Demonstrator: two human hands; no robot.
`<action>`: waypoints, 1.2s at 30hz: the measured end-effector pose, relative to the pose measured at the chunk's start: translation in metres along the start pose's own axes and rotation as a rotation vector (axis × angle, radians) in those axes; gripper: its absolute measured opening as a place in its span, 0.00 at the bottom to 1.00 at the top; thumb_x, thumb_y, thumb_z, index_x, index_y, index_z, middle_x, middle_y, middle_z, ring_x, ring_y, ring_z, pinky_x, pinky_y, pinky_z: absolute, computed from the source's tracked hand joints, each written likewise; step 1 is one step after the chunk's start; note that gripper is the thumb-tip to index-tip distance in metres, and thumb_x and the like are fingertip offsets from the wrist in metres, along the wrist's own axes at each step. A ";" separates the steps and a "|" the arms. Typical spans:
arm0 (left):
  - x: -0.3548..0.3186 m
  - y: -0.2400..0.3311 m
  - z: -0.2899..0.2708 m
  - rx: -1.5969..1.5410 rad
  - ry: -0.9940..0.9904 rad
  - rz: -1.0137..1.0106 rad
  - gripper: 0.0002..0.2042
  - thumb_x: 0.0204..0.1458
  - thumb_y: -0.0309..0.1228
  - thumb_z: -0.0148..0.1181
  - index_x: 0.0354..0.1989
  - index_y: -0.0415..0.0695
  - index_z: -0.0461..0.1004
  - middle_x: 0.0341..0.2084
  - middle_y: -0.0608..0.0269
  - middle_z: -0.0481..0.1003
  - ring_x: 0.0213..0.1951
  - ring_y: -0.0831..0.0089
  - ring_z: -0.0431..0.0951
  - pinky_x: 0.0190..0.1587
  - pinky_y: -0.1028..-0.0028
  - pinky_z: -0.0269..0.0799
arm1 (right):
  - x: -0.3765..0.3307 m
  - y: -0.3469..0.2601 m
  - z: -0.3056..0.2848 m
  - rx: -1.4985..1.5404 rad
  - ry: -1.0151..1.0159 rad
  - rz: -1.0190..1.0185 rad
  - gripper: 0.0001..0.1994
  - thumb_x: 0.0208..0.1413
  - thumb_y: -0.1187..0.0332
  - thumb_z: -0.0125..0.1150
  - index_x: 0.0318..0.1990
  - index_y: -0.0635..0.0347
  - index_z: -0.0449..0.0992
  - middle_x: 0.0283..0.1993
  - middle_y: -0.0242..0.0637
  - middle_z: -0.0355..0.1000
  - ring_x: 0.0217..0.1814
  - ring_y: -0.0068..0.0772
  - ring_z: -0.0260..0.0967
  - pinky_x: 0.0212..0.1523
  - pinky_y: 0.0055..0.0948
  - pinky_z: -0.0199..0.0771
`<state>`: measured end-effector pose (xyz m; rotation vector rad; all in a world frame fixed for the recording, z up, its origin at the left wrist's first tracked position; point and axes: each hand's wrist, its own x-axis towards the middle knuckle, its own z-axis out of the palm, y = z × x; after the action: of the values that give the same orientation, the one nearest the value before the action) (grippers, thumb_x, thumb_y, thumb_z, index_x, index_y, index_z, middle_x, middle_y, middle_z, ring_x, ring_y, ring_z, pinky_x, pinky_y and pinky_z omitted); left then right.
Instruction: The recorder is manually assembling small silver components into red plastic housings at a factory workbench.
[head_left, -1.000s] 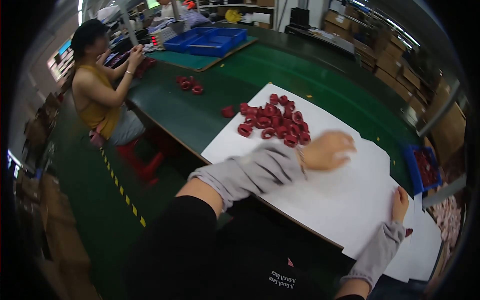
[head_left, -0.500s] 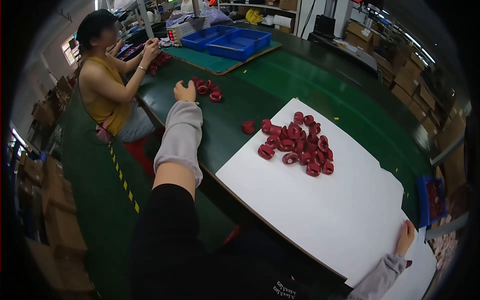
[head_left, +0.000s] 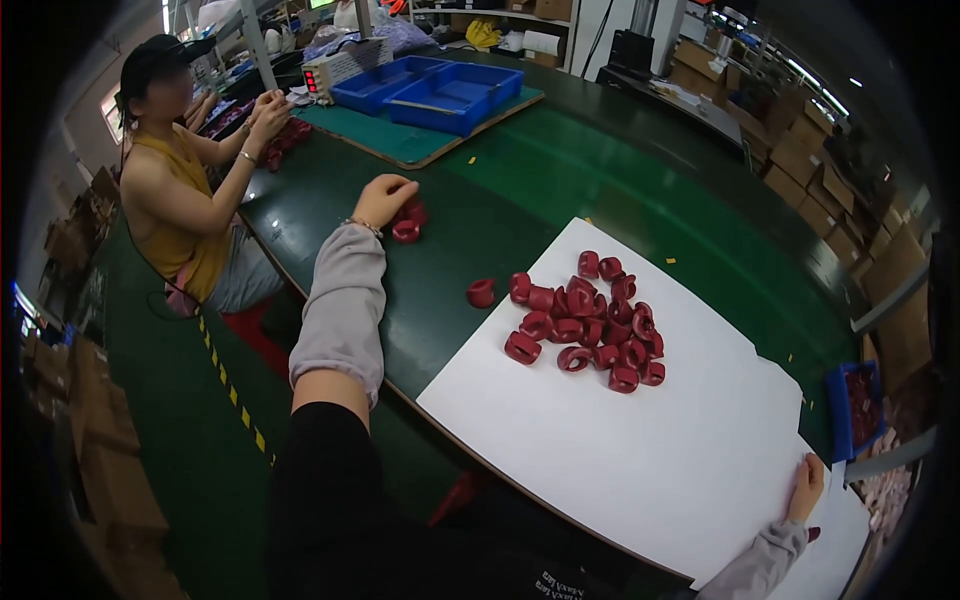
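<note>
My left hand [head_left: 385, 200] reaches across the dark green table, its bent fingers closed over a small group of dark red ring-shaped pieces [head_left: 406, 231]; the fingertips and some pieces are hidden. Near the right end of a large white sheet [head_left: 560, 450], my right hand [head_left: 806, 488] rests with curled fingers, and what they hold, if anything, cannot be made out. A dark red bit [head_left: 814, 534] shows beside that wrist. A heap of similar dark red rings [head_left: 590, 325] lies on the sheet's far left part. One separate ring [head_left: 481, 293] sits just off its left edge.
Two blue trays [head_left: 455, 95] stand on a green mat [head_left: 415, 150] at the back. A co-worker [head_left: 170, 180] in a yellow top sits at the left, hands raised near more red pieces. A blue bin [head_left: 855, 410] with red contents is at the right edge.
My left hand has come over the small group of rings from its left side, and its fingers have closed in. The whole view has shifted slightly. My right hand stays at the sheet's right end.
</note>
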<state>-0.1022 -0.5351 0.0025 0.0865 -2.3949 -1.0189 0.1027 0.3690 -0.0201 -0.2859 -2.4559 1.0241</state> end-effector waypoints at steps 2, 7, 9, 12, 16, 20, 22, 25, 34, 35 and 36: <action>-0.006 0.017 0.015 -0.153 -0.052 0.171 0.13 0.48 0.35 0.62 0.34 0.37 0.77 0.35 0.55 0.76 0.39 0.66 0.76 0.44 0.73 0.70 | -0.003 0.000 -0.002 -0.016 0.002 -0.001 0.11 0.57 0.72 0.52 0.46 0.68 0.71 0.48 0.38 0.69 0.51 0.30 0.65 0.55 0.24 0.61; -0.024 0.052 0.049 -0.207 -0.143 0.202 0.14 0.49 0.33 0.62 0.40 0.36 0.76 0.37 0.56 0.77 0.38 0.70 0.76 0.42 0.75 0.70 | 0.002 0.015 0.000 0.030 0.022 -0.035 0.11 0.56 0.73 0.53 0.44 0.68 0.72 0.48 0.39 0.70 0.50 0.30 0.66 0.53 0.24 0.63; -0.032 0.079 0.060 -0.357 -0.169 0.109 0.15 0.49 0.33 0.62 0.42 0.36 0.75 0.37 0.56 0.77 0.38 0.71 0.76 0.42 0.75 0.70 | 0.000 0.010 -0.004 0.004 0.028 -0.030 0.10 0.56 0.73 0.53 0.43 0.68 0.72 0.47 0.39 0.70 0.49 0.30 0.66 0.52 0.24 0.64; -0.044 0.103 0.071 -0.634 -0.174 -0.051 0.18 0.53 0.35 0.57 0.49 0.36 0.72 0.39 0.55 0.76 0.40 0.70 0.76 0.42 0.75 0.69 | 0.002 -0.004 0.005 -0.012 0.011 -0.060 0.09 0.56 0.73 0.53 0.41 0.68 0.72 0.45 0.39 0.71 0.48 0.30 0.66 0.51 0.24 0.64; -0.060 0.151 0.098 -0.892 -0.308 -0.319 0.24 0.56 0.44 0.49 0.54 0.37 0.66 0.47 0.52 0.73 0.47 0.68 0.73 0.50 0.72 0.65 | -0.002 -0.012 0.005 -0.029 0.014 -0.086 0.08 0.55 0.73 0.53 0.40 0.67 0.72 0.42 0.38 0.71 0.46 0.31 0.67 0.50 0.24 0.65; -0.067 0.180 0.117 -0.880 -0.399 -0.326 0.24 0.57 0.45 0.47 0.54 0.38 0.66 0.46 0.54 0.73 0.48 0.69 0.73 0.50 0.74 0.65 | -0.002 -0.007 0.004 -0.009 0.020 -0.125 0.06 0.54 0.74 0.54 0.38 0.67 0.72 0.41 0.37 0.71 0.45 0.31 0.67 0.49 0.23 0.64; -0.073 0.186 0.125 -0.918 -0.427 -0.338 0.24 0.58 0.45 0.47 0.54 0.38 0.66 0.46 0.55 0.74 0.48 0.69 0.73 0.50 0.74 0.64 | -0.003 -0.008 0.008 -0.014 0.016 -0.124 0.06 0.54 0.74 0.54 0.38 0.67 0.72 0.41 0.37 0.71 0.45 0.31 0.67 0.49 0.23 0.64; -0.075 0.195 0.133 -0.860 -0.395 -0.293 0.25 0.58 0.48 0.46 0.52 0.38 0.68 0.44 0.53 0.75 0.44 0.69 0.76 0.45 0.75 0.68 | 0.000 -0.009 0.008 -0.033 0.024 -0.153 0.08 0.54 0.72 0.54 0.39 0.66 0.73 0.41 0.36 0.71 0.43 0.28 0.67 0.47 0.22 0.65; -0.065 0.151 0.126 -1.072 -0.049 -0.424 0.25 0.60 0.49 0.41 0.52 0.37 0.66 0.47 0.53 0.71 0.47 0.65 0.73 0.47 0.69 0.69 | -0.001 -0.018 0.015 -0.082 0.055 -0.199 0.07 0.55 0.72 0.53 0.38 0.66 0.73 0.42 0.40 0.71 0.47 0.36 0.68 0.52 0.25 0.64; -0.066 0.146 0.120 -1.070 -0.069 -0.454 0.24 0.60 0.47 0.42 0.52 0.37 0.66 0.47 0.53 0.71 0.47 0.64 0.73 0.48 0.68 0.70 | -0.001 -0.022 0.016 -0.092 0.064 -0.192 0.07 0.55 0.72 0.53 0.38 0.66 0.73 0.42 0.40 0.71 0.47 0.36 0.68 0.52 0.25 0.64; -0.068 0.141 0.113 -1.067 -0.086 -0.483 0.23 0.60 0.45 0.44 0.53 0.36 0.65 0.47 0.53 0.71 0.47 0.64 0.73 0.48 0.68 0.70 | -0.002 -0.026 0.020 -0.151 0.089 -0.211 0.08 0.55 0.72 0.53 0.39 0.65 0.73 0.43 0.41 0.71 0.47 0.39 0.68 0.52 0.27 0.64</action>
<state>-0.0793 -0.3437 0.0036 0.2331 -1.6169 -2.4084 0.0943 0.3376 -0.0152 -0.1138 -2.4247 0.7239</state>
